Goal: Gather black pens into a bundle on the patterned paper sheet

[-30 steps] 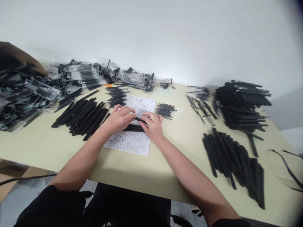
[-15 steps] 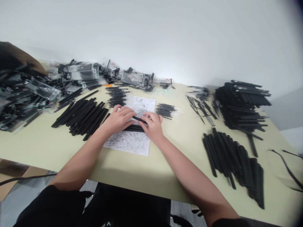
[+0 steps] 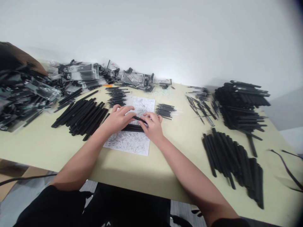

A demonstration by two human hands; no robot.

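Between the fingertips of my left hand (image 3: 121, 118) and my right hand (image 3: 152, 125) is a slim black pen-like rod (image 3: 140, 119), one end in each hand. Both hands are closed in a pinch. Several more black rods (image 3: 132, 128) lie side by side just below it, on a white sheet of paper (image 3: 130, 143) covered in dark scribbles. My fingers hide the ends of the held rod. Thin dark sticks (image 3: 165, 111) are spread beside my right hand, and a similar bunch (image 3: 116, 96) lies beyond my left hand.
Thick black rods (image 3: 81, 118) are heaped left of the paper. More rods (image 3: 233, 160) lie at the right, below a tall black stack (image 3: 241, 105). Plastic packets (image 3: 80, 72) crowd the table's back left. Loose thin tools (image 3: 201, 105) and eyeglasses (image 3: 290, 167) are also at the right.
My left hand has shifted slightly left, so a little more of the rods beneath shows. My right hand is nearly still, and the rod remains between them.
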